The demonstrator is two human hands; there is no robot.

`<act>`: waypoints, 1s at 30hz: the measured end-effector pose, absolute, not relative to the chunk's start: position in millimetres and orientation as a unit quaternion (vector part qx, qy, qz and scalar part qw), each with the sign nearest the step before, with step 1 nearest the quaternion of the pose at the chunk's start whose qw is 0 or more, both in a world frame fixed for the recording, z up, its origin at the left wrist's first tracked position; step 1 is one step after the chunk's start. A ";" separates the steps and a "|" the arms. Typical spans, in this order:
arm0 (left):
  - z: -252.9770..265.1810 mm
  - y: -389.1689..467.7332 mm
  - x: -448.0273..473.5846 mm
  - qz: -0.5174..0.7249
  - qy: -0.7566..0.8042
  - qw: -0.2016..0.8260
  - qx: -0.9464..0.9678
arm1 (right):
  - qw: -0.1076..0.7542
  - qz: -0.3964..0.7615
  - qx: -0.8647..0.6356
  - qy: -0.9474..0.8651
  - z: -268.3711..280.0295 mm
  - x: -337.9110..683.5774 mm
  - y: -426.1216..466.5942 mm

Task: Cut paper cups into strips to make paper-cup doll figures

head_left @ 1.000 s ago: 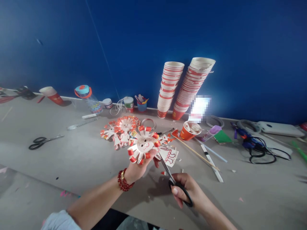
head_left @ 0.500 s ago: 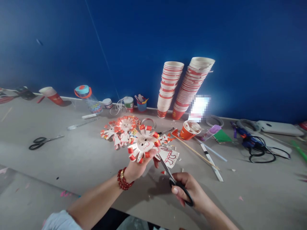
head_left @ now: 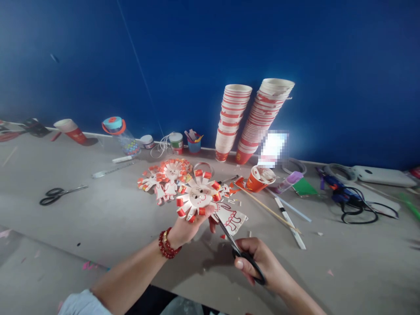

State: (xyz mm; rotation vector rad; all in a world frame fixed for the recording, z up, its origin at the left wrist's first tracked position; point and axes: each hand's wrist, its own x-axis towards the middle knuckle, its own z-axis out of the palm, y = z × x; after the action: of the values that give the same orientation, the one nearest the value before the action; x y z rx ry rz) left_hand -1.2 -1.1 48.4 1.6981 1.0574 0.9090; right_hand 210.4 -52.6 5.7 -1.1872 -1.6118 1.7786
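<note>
My left hand is closed on a paper-cup doll, which has a drawn face ringed by curled red and white strips. Its white paper body, drawn on in red and dark lines, sticks out to the right of the fingers. In my right hand is a pair of black-handled scissors, fingers wrapped in the handles. The blade tips meet the body's edge close to my left fingertips; how far apart the blades are is hard to see. Finished-looking cup dolls lie just behind.
Two tall stacks of paper cups lean by the blue wall. An orange cup of scraps, a wooden stick and a marker lie to the right. Other scissors rest at left; a blue glue gun lies far right.
The doll's paper body has tilted slightly down and right, and its head has shifted a little right. The scissors stay at the body's edge, with both hands nearly in place.
</note>
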 end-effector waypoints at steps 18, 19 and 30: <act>48.3 1.2 -2.6 0.366 0.403 0.528 0.652 | 0.217 0.638 -0.453 -0.584 4.3 211.0 -51.3; 48.6 1.5 -2.6 0.365 0.401 0.533 0.650 | 0.215 0.637 -0.453 -0.585 4.2 211.1 -51.3; 46.3 0.5 -3.2 0.364 0.411 0.526 0.649 | 0.221 0.628 -0.450 -0.595 5.4 209.5 -52.6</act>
State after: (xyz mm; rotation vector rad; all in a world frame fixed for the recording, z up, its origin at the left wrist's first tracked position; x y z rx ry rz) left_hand -3.2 0.5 46.3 1.5519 0.9830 0.8710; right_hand 209.5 -52.6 5.4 -1.2454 -1.6437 1.7375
